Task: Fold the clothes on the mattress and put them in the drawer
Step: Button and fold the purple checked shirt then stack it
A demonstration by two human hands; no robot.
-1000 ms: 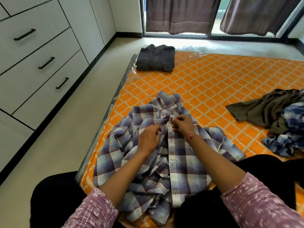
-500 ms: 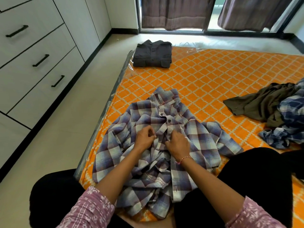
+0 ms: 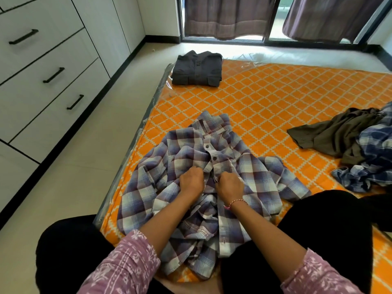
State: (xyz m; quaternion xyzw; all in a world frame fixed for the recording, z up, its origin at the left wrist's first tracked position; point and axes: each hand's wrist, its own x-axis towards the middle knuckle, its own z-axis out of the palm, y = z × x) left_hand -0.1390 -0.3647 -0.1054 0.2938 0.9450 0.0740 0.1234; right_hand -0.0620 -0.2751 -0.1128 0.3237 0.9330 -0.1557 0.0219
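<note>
Left hand (image 3: 192, 181) and right hand (image 3: 229, 184) pinch plaid shirt (image 3: 250, 177) placket on mattress (image 3: 275, 98); line up edges, button before folding.

The fingertips of both hands (image 3: 211, 183) curl out of sight into the plaid shirt (image 3: 250, 179). The right frame edge cuts off the blue checked garment (image 3: 373, 166) and the mattress (image 3: 275, 98).

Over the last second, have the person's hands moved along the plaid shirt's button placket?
Yes. The left hand and right hand worked down the plaid shirt, away from its collar and toward the person, with two fastened buttons now showing above them.
</note>
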